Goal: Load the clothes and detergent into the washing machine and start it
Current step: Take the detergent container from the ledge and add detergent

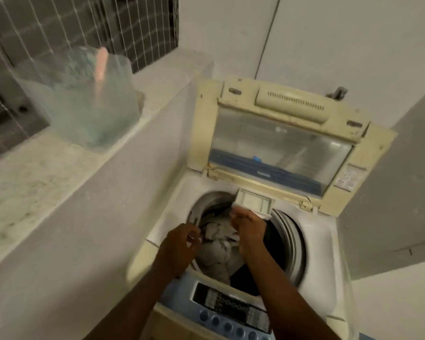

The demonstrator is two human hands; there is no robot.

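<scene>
A top-loading washing machine (pixel 314 246) stands with its lid (pixel 280 143) raised. Grey and dark clothes (pixel 216 256) lie in the drum. At the drum's far rim a white detergent drawer (pixel 252 202) is pulled out. My right hand (pixel 248 229) grips the drawer's front edge. Over the drum's left rim, my left hand (pixel 182 244) is closed around a small whitish thing (pixel 194 238); I cannot tell what it is. The control panel (pixel 231 310) with blue buttons sits at the near edge.
A clear plastic bag (pixel 88 99) with blue-green contents and a pink stick stands on the marble ledge (pixel 30 182) to the left. A netted window (pixel 59 28) is behind it. White walls close in behind and right of the machine.
</scene>
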